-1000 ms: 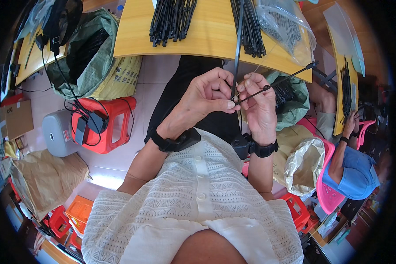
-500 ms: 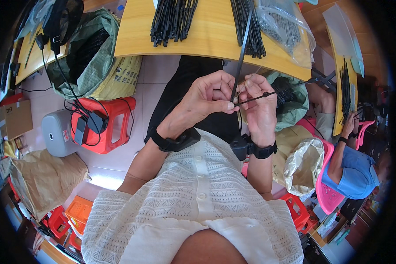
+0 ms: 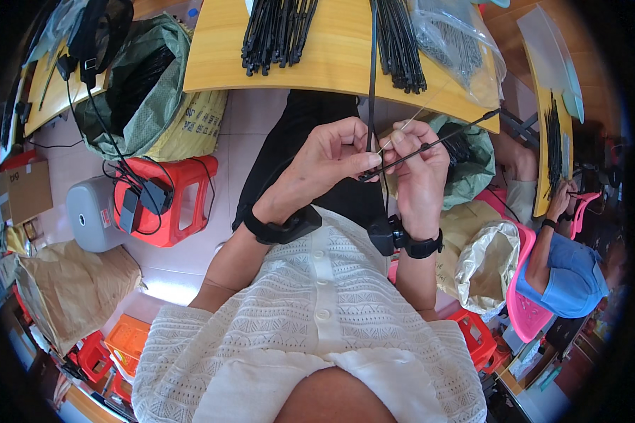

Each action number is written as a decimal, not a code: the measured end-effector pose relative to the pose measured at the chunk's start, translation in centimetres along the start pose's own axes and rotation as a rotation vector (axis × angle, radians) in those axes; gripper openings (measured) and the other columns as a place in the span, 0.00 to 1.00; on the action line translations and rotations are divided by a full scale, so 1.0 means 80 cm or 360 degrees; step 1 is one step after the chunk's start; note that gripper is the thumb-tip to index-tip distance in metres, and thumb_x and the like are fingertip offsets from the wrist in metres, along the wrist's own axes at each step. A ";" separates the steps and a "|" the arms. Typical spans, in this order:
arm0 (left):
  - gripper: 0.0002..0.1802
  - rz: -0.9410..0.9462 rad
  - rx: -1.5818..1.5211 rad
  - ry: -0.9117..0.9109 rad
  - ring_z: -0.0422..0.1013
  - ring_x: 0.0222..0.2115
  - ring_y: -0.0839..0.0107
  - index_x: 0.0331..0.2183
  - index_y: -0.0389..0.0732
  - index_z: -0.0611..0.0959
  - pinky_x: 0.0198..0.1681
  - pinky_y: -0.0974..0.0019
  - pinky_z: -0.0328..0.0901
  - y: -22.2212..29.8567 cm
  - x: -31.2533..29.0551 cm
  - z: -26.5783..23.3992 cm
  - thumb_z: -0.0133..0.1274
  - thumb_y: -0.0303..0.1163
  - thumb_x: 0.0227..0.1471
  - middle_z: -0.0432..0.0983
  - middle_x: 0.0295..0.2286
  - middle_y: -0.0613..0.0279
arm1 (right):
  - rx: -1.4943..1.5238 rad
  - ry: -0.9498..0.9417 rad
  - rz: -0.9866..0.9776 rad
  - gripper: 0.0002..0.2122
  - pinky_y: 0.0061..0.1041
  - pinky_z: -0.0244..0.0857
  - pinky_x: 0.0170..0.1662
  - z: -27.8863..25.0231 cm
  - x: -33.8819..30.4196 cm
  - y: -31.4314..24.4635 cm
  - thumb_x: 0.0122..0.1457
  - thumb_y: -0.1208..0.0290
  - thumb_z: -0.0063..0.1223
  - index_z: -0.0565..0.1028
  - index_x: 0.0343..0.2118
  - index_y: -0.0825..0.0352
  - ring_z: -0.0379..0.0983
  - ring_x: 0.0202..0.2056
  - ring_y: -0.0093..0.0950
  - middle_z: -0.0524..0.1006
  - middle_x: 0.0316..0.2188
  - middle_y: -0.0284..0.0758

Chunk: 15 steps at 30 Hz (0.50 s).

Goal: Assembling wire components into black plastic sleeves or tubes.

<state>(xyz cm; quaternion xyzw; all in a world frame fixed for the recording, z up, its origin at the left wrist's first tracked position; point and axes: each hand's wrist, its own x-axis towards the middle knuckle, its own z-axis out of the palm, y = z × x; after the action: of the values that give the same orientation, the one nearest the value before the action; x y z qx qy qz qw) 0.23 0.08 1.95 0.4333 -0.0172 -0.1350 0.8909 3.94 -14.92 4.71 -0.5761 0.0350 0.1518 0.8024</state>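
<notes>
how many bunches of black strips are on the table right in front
2: the left bunch near the table's middle, and the right bunch beside the clear plastic bag; more may lie beyond the top edge.

Fairly bright, even light covers the table (image 3: 222, 63), though its source cannot be told. Well below the table's left front corner, a white patch of glare burns out the floor (image 3: 176, 286). Near the right front corner, the clear plastic bag (image 3: 492, 67) catches small highlights. The left hand (image 3: 326, 153) and right hand (image 3: 422, 173) look reasonably sharp; the thin wire (image 3: 417, 115) shows only faintly. Fisheye distortion bows the table's front edge, and black vignetting rings the view, its far right dim and soft.
</notes>
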 end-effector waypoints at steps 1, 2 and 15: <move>0.08 0.0001 0.0001 0.0000 0.68 0.27 0.80 0.28 0.39 0.70 0.32 0.76 0.65 -0.002 0.000 -0.001 0.54 0.24 0.46 0.70 0.28 0.68 | -0.0057 -0.0011 -0.0043 0.07 0.11 0.60 0.21 0.000 0.000 0.000 0.50 0.76 0.55 0.72 0.33 0.68 0.69 0.21 0.16 0.76 0.23 0.34; 0.08 0.0015 0.0046 0.0010 0.68 0.27 0.81 0.27 0.39 0.71 0.31 0.77 0.64 -0.005 0.000 -0.003 0.54 0.26 0.46 0.70 0.27 0.68 | -0.0114 -0.0022 -0.0086 0.07 0.11 0.59 0.21 0.000 0.000 0.000 0.50 0.76 0.55 0.72 0.32 0.68 0.69 0.21 0.16 0.76 0.23 0.33; 0.05 -0.0033 0.0180 0.0203 0.67 0.24 0.83 0.27 0.40 0.76 0.27 0.80 0.62 -0.004 0.001 -0.007 0.56 0.28 0.45 0.72 0.22 0.69 | 0.0100 0.0115 -0.0184 0.12 0.11 0.56 0.18 0.008 0.005 -0.012 0.59 0.66 0.44 0.73 0.33 0.71 0.67 0.20 0.16 0.73 0.24 0.35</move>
<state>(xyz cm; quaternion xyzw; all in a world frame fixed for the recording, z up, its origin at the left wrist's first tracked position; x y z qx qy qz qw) 0.32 0.29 1.31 0.4906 0.0364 -0.1153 0.8629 4.52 -14.50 5.70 -0.5566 0.0354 0.0831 0.8258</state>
